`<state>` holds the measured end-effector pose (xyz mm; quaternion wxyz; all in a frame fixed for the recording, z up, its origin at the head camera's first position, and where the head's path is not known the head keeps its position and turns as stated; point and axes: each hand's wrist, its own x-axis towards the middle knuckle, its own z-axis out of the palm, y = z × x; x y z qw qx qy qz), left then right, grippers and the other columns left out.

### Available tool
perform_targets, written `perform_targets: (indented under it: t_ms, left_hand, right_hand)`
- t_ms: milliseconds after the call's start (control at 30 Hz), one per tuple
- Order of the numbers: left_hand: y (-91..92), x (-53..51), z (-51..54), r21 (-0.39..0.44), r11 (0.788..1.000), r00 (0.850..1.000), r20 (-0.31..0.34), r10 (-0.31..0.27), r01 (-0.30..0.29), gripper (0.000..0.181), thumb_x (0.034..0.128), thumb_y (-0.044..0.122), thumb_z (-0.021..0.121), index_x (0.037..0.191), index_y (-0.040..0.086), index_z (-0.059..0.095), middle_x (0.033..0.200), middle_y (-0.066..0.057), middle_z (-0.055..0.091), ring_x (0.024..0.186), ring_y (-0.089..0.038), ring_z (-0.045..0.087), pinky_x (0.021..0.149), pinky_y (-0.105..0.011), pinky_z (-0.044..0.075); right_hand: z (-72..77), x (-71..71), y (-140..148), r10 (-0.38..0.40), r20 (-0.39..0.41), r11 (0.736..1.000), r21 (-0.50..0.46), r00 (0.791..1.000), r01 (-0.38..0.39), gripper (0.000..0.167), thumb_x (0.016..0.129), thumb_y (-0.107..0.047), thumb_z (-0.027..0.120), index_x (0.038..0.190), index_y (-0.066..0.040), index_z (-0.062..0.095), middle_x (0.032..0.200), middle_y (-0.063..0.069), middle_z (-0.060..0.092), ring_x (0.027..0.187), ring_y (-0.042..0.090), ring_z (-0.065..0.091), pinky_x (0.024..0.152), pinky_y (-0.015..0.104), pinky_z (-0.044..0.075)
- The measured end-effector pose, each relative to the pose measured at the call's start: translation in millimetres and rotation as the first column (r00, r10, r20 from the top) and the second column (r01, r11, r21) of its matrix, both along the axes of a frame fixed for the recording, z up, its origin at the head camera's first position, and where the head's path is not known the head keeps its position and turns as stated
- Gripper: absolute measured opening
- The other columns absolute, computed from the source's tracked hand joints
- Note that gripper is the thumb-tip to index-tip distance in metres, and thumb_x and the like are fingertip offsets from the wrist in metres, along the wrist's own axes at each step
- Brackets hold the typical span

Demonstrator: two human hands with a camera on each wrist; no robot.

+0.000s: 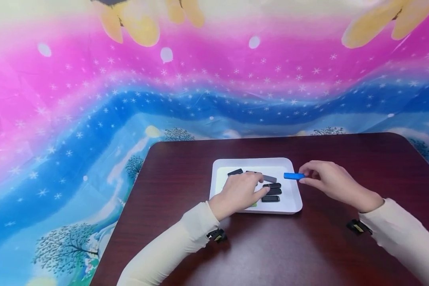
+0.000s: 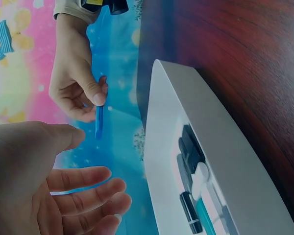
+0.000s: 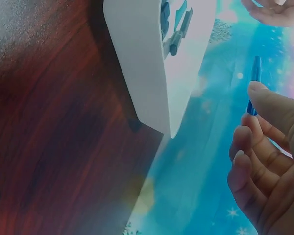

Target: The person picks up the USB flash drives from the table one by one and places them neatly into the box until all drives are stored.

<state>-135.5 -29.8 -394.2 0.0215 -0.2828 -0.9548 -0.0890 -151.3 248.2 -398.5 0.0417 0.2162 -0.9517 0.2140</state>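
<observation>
My right hand (image 1: 330,180) pinches one end of a slim blue USB stick (image 1: 291,176) between thumb and fingers, above the right rim of a white tray (image 1: 293,204). The stick's free end points left, toward the other hand. Over the left part of the tray is my left hand (image 1: 239,190), its fingers loosely bent; in the left wrist view nothing lies between them. Beneath and beside it in the tray are several black sticks (image 1: 270,199), a grey stick (image 1: 269,178) and a partly hidden green item (image 1: 254,205). The left wrist view also shows a teal stick (image 2: 205,218).
The tray stands on a dark reddish-brown table (image 1: 178,186) with rounded far corners. Behind the table hangs a pink and blue patterned cloth (image 1: 214,79). Black devices (image 1: 217,235) are strapped at both wrists.
</observation>
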Motion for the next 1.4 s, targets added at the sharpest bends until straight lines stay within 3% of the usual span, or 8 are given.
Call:
perform_targets:
  t_ms: [433, 700, 967, 1200, 1400]
  left_hand:
    - [-17.1, -5.7, -9.7, 0.002, 0.999, 0.999, -0.007, 0.043, -0.043, 0.033, 0.0985, 0.047, 0.060, 0.111, 0.020, 0.073, 0.095, 0.007, 0.073, 0.082, -0.008, 0.068, 0.055, -0.028, 0.047]
    - [-23.1, -4.3, -14.5, -0.011, 0.999, 0.999, 0.018, 0.045, -0.045, 0.034, 0.0989, 0.046, 0.060, 0.116, 0.019, 0.072, 0.105, 0.006, 0.075, 0.092, -0.009, 0.072, 0.060, -0.031, 0.053]
    - [-26.6, -4.4, -24.9, -0.050, 0.999, 0.999, 0.033, 0.023, -0.021, 0.033, 0.0989, 0.045, 0.060, 0.113, 0.018, 0.072, 0.101, 0.006, 0.076, 0.080, -0.008, 0.070, 0.054, -0.025, 0.047]
    - [-29.2, -4.1, -33.0, -0.050, 0.999, 1.000, 0.021, 0.014, -0.012, 0.029, 0.0974, 0.044, 0.062, 0.100, 0.017, 0.071, 0.076, 0.008, 0.066, 0.066, -0.006, 0.060, 0.049, -0.025, 0.040]
    - [-28.9, -2.1, -38.1, -0.062, 0.998, 0.999, 0.035, 0.013, -0.011, 0.029, 0.0971, 0.044, 0.062, 0.101, 0.017, 0.071, 0.079, 0.007, 0.069, 0.068, -0.008, 0.064, 0.050, -0.027, 0.040]
  right_hand:
    - [-8.2, -8.7, -25.6, 0.019, 0.071, 1.000, 0.018, 0.997, -0.020, 0.019, 0.086, -0.017, 0.080, 0.102, -0.010, 0.074, 0.081, -0.005, 0.069, 0.072, 0.009, 0.057, 0.059, 0.027, 0.043]
    - [-17.8, -4.1, -45.7, 0.060, 0.111, 0.995, 0.073, 0.992, -0.068, 0.023, 0.083, -0.017, 0.083, 0.104, -0.011, 0.075, 0.089, -0.001, 0.072, 0.071, 0.010, 0.055, 0.059, 0.026, 0.044]
    - [-32.6, 0.6, -54.3, 0.131, 0.141, 0.983, 0.112, 0.981, -0.147, 0.016, 0.084, -0.018, 0.083, 0.097, -0.016, 0.074, 0.084, -0.009, 0.067, 0.070, 0.006, 0.052, 0.061, 0.025, 0.042]
    - [-38.2, 3.9, -61.5, 0.169, 0.185, 0.972, 0.131, 0.968, -0.194, 0.014, 0.084, -0.017, 0.082, 0.095, -0.016, 0.075, 0.083, -0.009, 0.067, 0.069, 0.006, 0.052, 0.063, 0.025, 0.045]
    - [-40.8, 5.6, -66.2, 0.168, 0.222, 0.970, 0.136, 0.960, -0.201, 0.012, 0.083, -0.016, 0.083, 0.092, -0.016, 0.076, 0.084, -0.006, 0.069, 0.072, 0.007, 0.053, 0.065, 0.027, 0.047]
